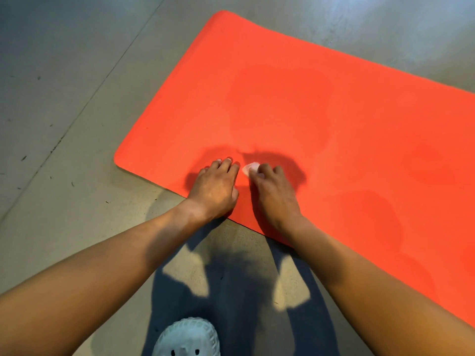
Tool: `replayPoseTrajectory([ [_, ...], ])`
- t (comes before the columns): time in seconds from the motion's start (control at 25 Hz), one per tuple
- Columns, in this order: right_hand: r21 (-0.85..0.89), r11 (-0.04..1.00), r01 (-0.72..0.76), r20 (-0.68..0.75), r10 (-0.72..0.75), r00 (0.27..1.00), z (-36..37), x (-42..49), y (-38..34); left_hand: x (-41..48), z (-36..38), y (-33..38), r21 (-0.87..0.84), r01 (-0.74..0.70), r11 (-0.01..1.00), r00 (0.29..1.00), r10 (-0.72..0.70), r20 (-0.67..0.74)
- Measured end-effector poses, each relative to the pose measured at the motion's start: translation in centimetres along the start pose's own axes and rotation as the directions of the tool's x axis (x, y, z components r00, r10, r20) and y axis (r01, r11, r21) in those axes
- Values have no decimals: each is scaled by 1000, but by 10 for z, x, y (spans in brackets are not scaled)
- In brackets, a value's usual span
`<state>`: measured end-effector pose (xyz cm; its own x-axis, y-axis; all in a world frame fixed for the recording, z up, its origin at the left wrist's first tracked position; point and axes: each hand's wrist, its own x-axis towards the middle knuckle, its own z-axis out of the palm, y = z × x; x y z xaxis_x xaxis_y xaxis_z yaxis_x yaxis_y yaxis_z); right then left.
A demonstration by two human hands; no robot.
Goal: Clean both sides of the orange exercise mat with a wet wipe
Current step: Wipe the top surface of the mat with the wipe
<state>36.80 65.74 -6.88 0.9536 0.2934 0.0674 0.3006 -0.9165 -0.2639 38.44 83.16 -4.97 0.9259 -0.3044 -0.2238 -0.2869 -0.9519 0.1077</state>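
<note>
The orange exercise mat lies flat on the floor, running from the centre off to the right edge of the view. Darker damp-looking patches show on its surface. My left hand rests on the mat near its front edge, fingers spread and pressing down. Just to its right, my right hand holds a small crumpled white wet wipe against the mat, fingers curled over it. Only a corner of the wipe shows beyond the fingertips.
Grey concrete floor surrounds the mat, with a seam line running diagonally at the left. The toe of my white shoe stands at the bottom centre, just short of the mat's front edge. Shadows of my arms fall on the floor.
</note>
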Motion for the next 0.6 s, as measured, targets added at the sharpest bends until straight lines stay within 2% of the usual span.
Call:
replayPoseTrajectory([
  [0.08,17,987,161,65,-162,985,-4,-14,-9,0,1,0,5,1,1000,1000,-1,-8],
  [0.12,4,983,185,80,-185,980,-5,-15,-7,0,1,2,8,7,1000,1000,-7,-10],
  [0.16,-26,988,149,70,-147,987,-6,-14,-1,0,2,4,17,15,1000,1000,-15,-5],
  [0.24,-89,995,-54,-20,53,998,-6,-12,19,0,2,10,49,27,998,999,-28,21],
  [0.32,-93,958,-272,-92,264,960,-7,-12,43,1,2,14,68,29,997,999,-31,21],
  [0.4,-42,917,-397,-107,391,914,-9,-18,57,1,3,15,79,31,996,999,-32,17],
  [0.44,-4,914,-406,-103,403,909,-9,-20,57,2,3,15,84,31,996,999,-32,12],
  [0.52,68,957,-283,-75,288,955,-7,-28,47,2,4,16,88,33,996,999,-33,-3],
  [0.6,69,997,-39,-14,40,999,-4,-42,30,1,6,16,87,25,996,1000,-24,-5],
])
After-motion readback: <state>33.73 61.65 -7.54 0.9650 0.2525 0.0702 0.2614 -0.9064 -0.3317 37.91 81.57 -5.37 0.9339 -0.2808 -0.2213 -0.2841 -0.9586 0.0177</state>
